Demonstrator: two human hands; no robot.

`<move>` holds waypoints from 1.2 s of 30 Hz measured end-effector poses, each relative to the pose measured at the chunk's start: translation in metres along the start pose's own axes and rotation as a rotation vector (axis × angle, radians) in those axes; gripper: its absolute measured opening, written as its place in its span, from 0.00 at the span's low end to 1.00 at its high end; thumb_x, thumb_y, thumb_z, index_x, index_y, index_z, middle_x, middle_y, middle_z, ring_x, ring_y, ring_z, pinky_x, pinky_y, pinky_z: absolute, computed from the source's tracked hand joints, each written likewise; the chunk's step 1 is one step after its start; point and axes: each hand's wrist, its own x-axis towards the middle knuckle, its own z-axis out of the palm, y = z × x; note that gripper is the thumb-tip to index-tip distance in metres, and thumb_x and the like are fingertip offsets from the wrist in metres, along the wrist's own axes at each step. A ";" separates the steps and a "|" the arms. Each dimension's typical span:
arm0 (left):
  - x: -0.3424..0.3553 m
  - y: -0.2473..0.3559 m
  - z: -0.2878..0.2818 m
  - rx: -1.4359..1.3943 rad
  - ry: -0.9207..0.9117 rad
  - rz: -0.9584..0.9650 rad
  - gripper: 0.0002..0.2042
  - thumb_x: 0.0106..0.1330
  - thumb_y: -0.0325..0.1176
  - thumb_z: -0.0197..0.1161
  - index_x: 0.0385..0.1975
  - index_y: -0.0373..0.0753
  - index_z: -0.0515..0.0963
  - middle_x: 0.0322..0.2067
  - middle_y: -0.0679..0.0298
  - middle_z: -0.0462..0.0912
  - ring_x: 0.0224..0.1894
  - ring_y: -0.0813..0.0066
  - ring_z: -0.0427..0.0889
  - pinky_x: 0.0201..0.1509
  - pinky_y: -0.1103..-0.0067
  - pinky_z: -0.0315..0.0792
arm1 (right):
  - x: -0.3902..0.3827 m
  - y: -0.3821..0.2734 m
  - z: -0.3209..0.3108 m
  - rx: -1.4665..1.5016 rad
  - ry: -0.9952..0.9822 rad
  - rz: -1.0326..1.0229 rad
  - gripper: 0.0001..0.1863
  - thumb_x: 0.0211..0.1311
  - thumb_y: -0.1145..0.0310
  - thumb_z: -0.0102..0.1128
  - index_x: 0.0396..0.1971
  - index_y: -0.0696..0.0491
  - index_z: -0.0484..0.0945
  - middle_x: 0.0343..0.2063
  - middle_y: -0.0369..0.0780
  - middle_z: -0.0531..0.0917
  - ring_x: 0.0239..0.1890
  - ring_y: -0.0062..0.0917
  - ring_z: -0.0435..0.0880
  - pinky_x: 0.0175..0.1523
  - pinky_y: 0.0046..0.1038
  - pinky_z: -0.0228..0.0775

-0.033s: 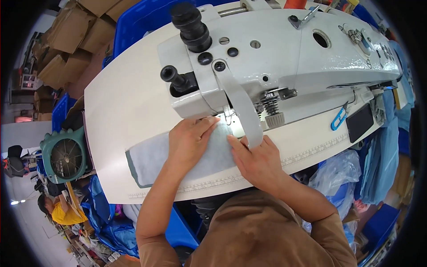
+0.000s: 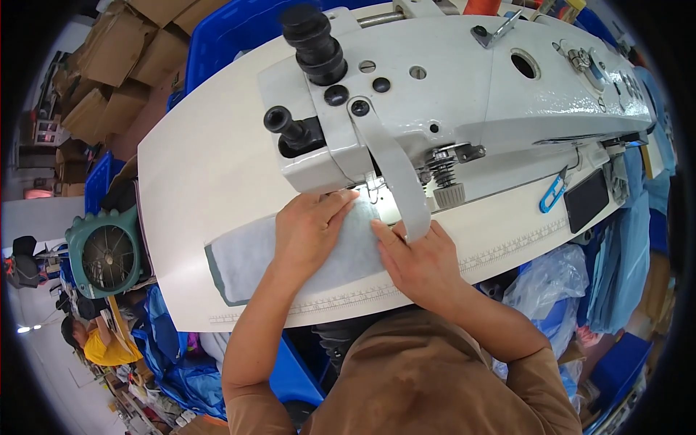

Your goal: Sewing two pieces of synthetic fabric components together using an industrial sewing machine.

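A pale grey-blue fabric piece (image 2: 250,254) with a darker green edge lies flat on the white sewing table, its right end beneath the head of a white sewing machine (image 2: 449,80). My left hand (image 2: 310,228) rests on the fabric with thumb and fingers pressed together at its far edge, just left of the lit needle area. At the near right edge, my right hand (image 2: 423,264) is closed with the thumb on the cloth; its other fingers are partly hidden. A curved white guard (image 2: 401,181) comes down in front of the needle and hides part of the stitching spot.
Blue thread snips (image 2: 554,191) and a black phone (image 2: 586,201) lie on the table at right. A printed ruler strip (image 2: 348,298) runs along the near edge. Left of the table stands a green fan (image 2: 109,254); farther off sits a person in yellow (image 2: 109,346).
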 end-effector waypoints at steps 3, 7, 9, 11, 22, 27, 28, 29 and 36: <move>0.000 0.002 -0.001 0.013 0.015 -0.006 0.09 0.70 0.34 0.75 0.47 0.50 0.93 0.35 0.64 0.91 0.35 0.62 0.88 0.39 0.67 0.83 | 0.003 0.000 -0.001 0.008 0.019 -0.002 0.21 0.63 0.72 0.66 0.56 0.58 0.85 0.33 0.38 0.76 0.35 0.30 0.80 0.41 0.34 0.72; 0.002 0.003 0.000 0.026 0.041 0.033 0.09 0.70 0.34 0.74 0.47 0.49 0.93 0.36 0.64 0.89 0.36 0.62 0.89 0.39 0.68 0.83 | 0.005 -0.002 -0.003 -0.026 0.002 0.005 0.18 0.63 0.72 0.67 0.54 0.57 0.85 0.32 0.37 0.76 0.33 0.29 0.80 0.39 0.34 0.72; 0.002 0.004 -0.002 0.042 0.012 0.017 0.08 0.70 0.33 0.74 0.47 0.48 0.93 0.37 0.64 0.89 0.36 0.62 0.89 0.39 0.68 0.83 | 0.008 -0.003 -0.005 -0.020 -0.024 0.028 0.19 0.64 0.71 0.70 0.55 0.55 0.86 0.34 0.37 0.78 0.34 0.31 0.83 0.39 0.34 0.75; 0.002 0.004 -0.003 0.054 -0.019 0.005 0.08 0.70 0.33 0.74 0.47 0.48 0.93 0.39 0.64 0.89 0.37 0.62 0.89 0.39 0.68 0.82 | 0.015 -0.003 -0.004 -0.017 -0.050 0.055 0.19 0.64 0.71 0.74 0.56 0.53 0.87 0.35 0.37 0.80 0.35 0.33 0.85 0.39 0.35 0.77; 0.002 0.008 -0.006 -0.023 0.030 0.017 0.05 0.70 0.32 0.74 0.42 0.45 0.93 0.36 0.67 0.85 0.35 0.63 0.88 0.37 0.68 0.81 | 0.029 0.001 0.014 -0.136 -0.015 0.017 0.20 0.57 0.72 0.69 0.52 0.56 0.85 0.41 0.39 0.81 0.35 0.30 0.86 0.41 0.36 0.77; 0.001 0.005 -0.003 -0.055 0.066 0.046 0.05 0.70 0.31 0.74 0.41 0.44 0.93 0.36 0.67 0.84 0.33 0.63 0.87 0.36 0.68 0.81 | 0.031 0.000 0.015 -0.121 0.023 -0.018 0.19 0.60 0.73 0.71 0.52 0.57 0.86 0.51 0.39 0.83 0.41 0.30 0.85 0.43 0.35 0.78; 0.002 0.004 -0.003 -0.061 0.068 0.056 0.05 0.70 0.31 0.74 0.41 0.44 0.93 0.36 0.67 0.84 0.32 0.64 0.87 0.35 0.68 0.81 | 0.029 0.002 0.016 -0.131 0.003 -0.039 0.21 0.64 0.72 0.73 0.57 0.57 0.86 0.57 0.38 0.84 0.43 0.30 0.85 0.42 0.34 0.80; 0.001 0.006 -0.005 -0.060 0.070 0.056 0.05 0.70 0.31 0.74 0.41 0.44 0.93 0.36 0.67 0.84 0.32 0.64 0.87 0.35 0.68 0.81 | 0.027 0.004 0.018 -0.132 0.004 -0.041 0.21 0.64 0.72 0.73 0.57 0.57 0.86 0.57 0.38 0.84 0.43 0.30 0.85 0.42 0.34 0.80; 0.005 0.009 -0.010 0.006 0.053 0.105 0.06 0.68 0.30 0.74 0.43 0.42 0.92 0.41 0.63 0.85 0.50 0.58 0.85 0.51 0.63 0.81 | 0.026 0.002 0.016 -0.223 0.000 -0.117 0.20 0.64 0.72 0.70 0.56 0.61 0.85 0.59 0.37 0.84 0.44 0.30 0.81 0.42 0.32 0.78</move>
